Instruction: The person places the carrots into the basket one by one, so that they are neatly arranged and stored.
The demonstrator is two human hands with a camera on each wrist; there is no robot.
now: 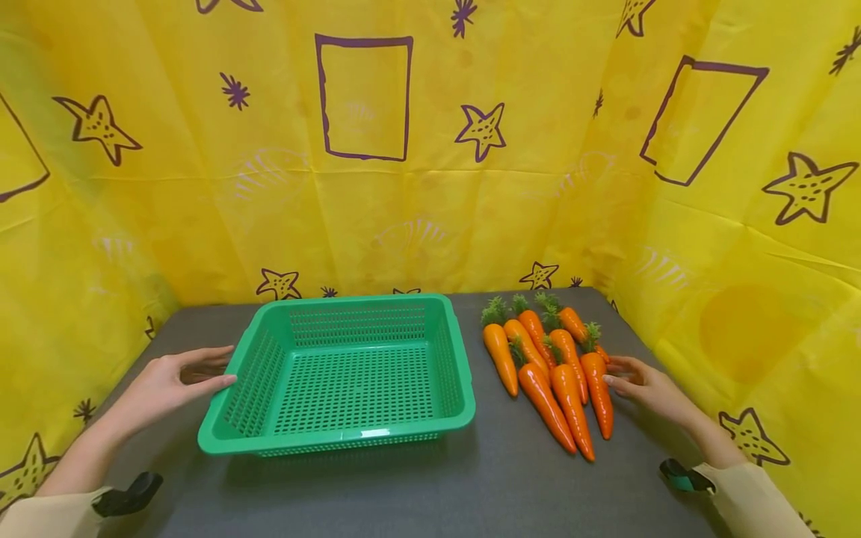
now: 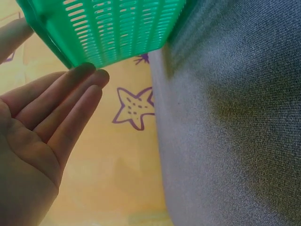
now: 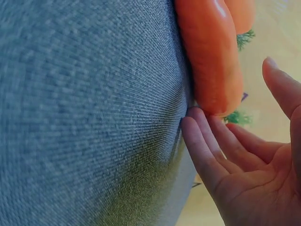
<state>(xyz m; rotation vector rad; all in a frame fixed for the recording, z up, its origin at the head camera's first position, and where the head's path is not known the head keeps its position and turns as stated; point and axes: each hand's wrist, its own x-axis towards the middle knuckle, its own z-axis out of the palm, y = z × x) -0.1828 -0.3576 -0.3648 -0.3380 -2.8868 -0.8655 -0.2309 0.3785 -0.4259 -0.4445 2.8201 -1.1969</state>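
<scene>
A green perforated plastic basket (image 1: 336,436) sits on the left half of the table. At its left rim is my left hand (image 1: 181,376), thumb and fingers extended. The left wrist view shows the straight fingertips right at the basket's wall (image 2: 117,30). Several orange carrots (image 1: 536,403) with short green tops lie in a pile right of the basket. Beside the rightmost carrot (image 1: 599,396) is my right hand (image 1: 649,388), its fingers relaxed. In the right wrist view, fingertips are right at the end of a carrot (image 3: 211,61), and the thumb stands away from it.
The dark grey cloth-covered table (image 1: 444,489) holds basket and carrots side by side, with a strip of cloth between them. Yellow fabric walls (image 1: 430,217) printed with starfish and frames close in the back and both sides. Dark bands (image 1: 128,495) circle both sleeve cuffs.
</scene>
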